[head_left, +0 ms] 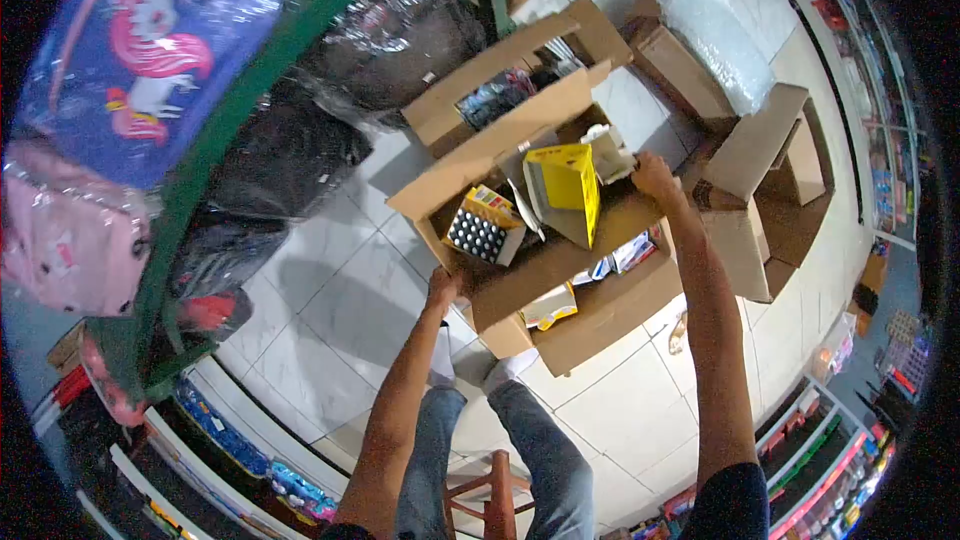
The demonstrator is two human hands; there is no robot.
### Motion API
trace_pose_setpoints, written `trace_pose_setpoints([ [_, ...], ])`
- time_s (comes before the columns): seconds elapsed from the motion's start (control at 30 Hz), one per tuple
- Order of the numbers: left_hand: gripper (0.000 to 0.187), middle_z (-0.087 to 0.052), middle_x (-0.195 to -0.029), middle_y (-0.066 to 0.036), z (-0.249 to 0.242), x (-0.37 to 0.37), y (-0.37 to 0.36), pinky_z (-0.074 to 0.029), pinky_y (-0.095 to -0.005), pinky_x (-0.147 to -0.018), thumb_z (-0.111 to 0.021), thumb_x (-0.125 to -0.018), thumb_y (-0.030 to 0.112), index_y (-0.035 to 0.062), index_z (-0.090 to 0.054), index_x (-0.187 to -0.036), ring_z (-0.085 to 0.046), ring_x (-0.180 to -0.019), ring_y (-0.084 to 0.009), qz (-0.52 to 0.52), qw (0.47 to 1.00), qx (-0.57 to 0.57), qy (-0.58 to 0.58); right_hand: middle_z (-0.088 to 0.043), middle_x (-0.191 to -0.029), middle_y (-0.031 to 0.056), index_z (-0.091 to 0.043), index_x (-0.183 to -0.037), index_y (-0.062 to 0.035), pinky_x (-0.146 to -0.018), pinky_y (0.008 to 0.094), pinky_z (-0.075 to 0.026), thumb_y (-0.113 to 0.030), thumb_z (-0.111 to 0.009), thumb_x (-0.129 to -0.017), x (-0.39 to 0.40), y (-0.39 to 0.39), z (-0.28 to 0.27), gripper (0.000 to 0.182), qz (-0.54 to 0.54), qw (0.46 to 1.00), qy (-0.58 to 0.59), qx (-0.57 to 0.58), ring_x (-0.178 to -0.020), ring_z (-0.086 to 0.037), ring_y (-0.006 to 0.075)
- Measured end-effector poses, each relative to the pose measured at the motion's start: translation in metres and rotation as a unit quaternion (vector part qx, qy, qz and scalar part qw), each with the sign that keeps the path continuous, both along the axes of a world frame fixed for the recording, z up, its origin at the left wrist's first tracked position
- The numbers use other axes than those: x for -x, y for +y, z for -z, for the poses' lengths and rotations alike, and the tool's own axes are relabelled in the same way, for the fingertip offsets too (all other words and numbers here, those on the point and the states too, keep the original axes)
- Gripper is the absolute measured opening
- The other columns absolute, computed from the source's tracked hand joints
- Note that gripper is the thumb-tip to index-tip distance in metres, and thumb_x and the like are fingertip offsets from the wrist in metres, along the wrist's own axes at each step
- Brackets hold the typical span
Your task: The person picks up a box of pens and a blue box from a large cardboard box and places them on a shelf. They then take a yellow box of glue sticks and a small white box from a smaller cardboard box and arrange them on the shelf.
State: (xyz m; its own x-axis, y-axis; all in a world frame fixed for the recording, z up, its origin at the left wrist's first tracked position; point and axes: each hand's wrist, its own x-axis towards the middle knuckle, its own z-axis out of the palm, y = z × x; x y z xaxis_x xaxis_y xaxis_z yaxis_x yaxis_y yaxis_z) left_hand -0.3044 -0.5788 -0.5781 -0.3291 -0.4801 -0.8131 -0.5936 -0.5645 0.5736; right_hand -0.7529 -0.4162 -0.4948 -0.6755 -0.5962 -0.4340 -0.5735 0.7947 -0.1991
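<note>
An open cardboard box is held between my two hands, above another open carton. My left hand is closed on its near left corner. At the right end, my right hand grips the box's edge with bent fingers. Inside stands an open yellow carton, tilted, with a white flap beside it. To its left sits a small yellow-and-white box packed with several dark, round-topped items whose kind I cannot make out. The lower carton shows yellow and white packs, partly hidden by the held box.
Behind is another carton with plastic-wrapped goods. To the right stand an open empty-looking carton and a box topped with bubble wrap. A green shelf frame with wrapped bags borders the left. A wooden stool is between my legs.
</note>
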Motion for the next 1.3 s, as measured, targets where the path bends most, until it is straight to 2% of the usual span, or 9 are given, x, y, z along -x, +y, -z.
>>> trace_pose_setpoints([
  [0.1,0.024,-0.062,-0.077,-0.015,-0.045,-0.034,-0.001,-0.051,-0.0414,-0.050,-0.056,-0.082,0.015,-0.0015,-0.058,-0.099,-0.063,-0.066,-0.0269,-0.001,1.000,-0.007,-0.024,-0.063,-0.093,0.0238,-0.065,-0.098,-0.0029,-0.081,0.0471,-0.048,-0.013,-0.059,-0.071,-0.027,0.003,-0.049,0.029,-0.018,0.998,-0.040,0.054,-0.095,-0.059,0.0414],
  [0.2,0.032,-0.062,-0.075,-0.023,0.028,-0.115,0.013,-0.051,-0.0450,-0.065,-0.058,-0.081,0.028,-0.0022,-0.060,-0.091,-0.064,-0.074,-0.0357,0.247,0.927,0.270,-0.083,-0.061,-0.102,0.0250,-0.060,-0.106,-0.0010,-0.087,0.0484,-0.044,-0.015,-0.060,-0.075,-0.056,0.012,-0.111,0.034,-0.082,0.995,-0.047,-0.010,-0.100,-0.055,0.0420],
  [0.27,0.039,-0.062,-0.080,-0.021,-0.051,-0.147,0.005,-0.051,-0.0447,-0.064,-0.055,-0.084,0.034,-0.0016,-0.057,-0.098,-0.063,-0.074,-0.0355,0.183,0.958,0.216,-0.052,-0.053,-0.115,0.0232,-0.047,-0.123,-0.0018,-0.090,0.0478,-0.042,-0.017,-0.059,-0.079,-0.080,0.037,-0.128,0.048,-0.198,0.955,0.023,0.219,-0.102,-0.050,0.0415],
  [0.3,0.042,-0.062,-0.082,-0.021,-0.097,-0.156,0.004,-0.051,-0.0446,-0.063,-0.053,-0.086,0.038,-0.0013,-0.056,-0.101,-0.063,-0.074,-0.0355,0.146,0.970,0.191,-0.028,-0.049,-0.122,0.0219,-0.047,-0.124,-0.0024,-0.091,0.0479,-0.041,-0.018,-0.060,-0.079,-0.085,0.042,-0.153,0.050,-0.200,0.976,-0.063,0.065,-0.106,-0.048,0.0410],
  [0.57,0.031,-0.062,-0.083,-0.026,-0.425,-0.268,0.010,-0.050,-0.0480,-0.068,-0.049,-0.088,0.028,-0.0001,-0.061,-0.093,-0.061,-0.078,-0.0416,0.135,0.938,0.299,-0.112,-0.065,-0.077,0.0209,-0.066,-0.091,-0.0024,-0.064,0.0437,-0.051,-0.023,-0.063,-0.071,-0.232,0.045,-0.322,0.028,-0.177,0.972,0.005,0.154,-0.073,-0.064,0.0352],
  [0.7,0.030,-0.062,-0.082,-0.025,-0.445,-0.370,0.028,-0.049,-0.0507,-0.068,-0.049,-0.088,0.025,-0.0027,-0.059,-0.087,-0.061,-0.079,-0.0406,0.240,0.811,0.492,-0.206,-0.063,-0.077,0.0243,-0.066,-0.084,-0.0011,-0.064,0.0466,-0.050,-0.025,-0.062,-0.071,-0.326,-0.004,-0.441,0.028,-0.237,0.951,-0.054,0.192,-0.070,-0.063,0.0386],
  [0.77,0.031,-0.062,-0.083,-0.023,-0.420,-0.408,0.030,-0.047,-0.0517,-0.067,-0.046,-0.090,0.026,-0.0015,-0.060,-0.088,-0.060,-0.073,-0.0413,-0.033,0.900,0.415,-0.128,-0.064,-0.077,0.0245,-0.066,-0.085,-0.0003,-0.065,0.0469,-0.050,-0.024,-0.061,-0.070,-0.362,-0.019,-0.473,0.028,-0.260,0.949,-0.082,0.161,-0.072,-0.063,0.0397],
  [0.83,0.033,-0.061,-0.083,-0.022,-0.456,-0.444,0.032,-0.047,-0.0517,-0.068,-0.044,-0.091,0.027,-0.0010,-0.061,-0.089,-0.059,-0.073,-0.0415,0.102,0.815,0.523,-0.228,-0.063,-0.077,0.0244,-0.065,-0.083,-0.0004,-0.067,0.0487,-0.049,-0.025,-0.060,-0.070,-0.394,-0.043,-0.492,0.028,-0.284,0.933,-0.123,0.184,-0.072,-0.062,0.0411],
  [1.3,0.030,-0.063,-0.092,-0.021,-0.443,-0.629,-0.029,-0.048,-0.0487,-0.078,-0.055,-0.082,0.028,0.0028,-0.062,-0.097,-0.060,-0.086,-0.0392,-0.162,0.814,0.469,-0.302,-0.061,-0.070,0.0260,-0.065,-0.080,-0.0002,-0.064,0.0499,-0.048,-0.026,-0.053,-0.078,-0.585,-0.197,-0.558,0.028,-0.393,0.870,-0.083,0.285,-0.069,-0.061,0.0432],
])
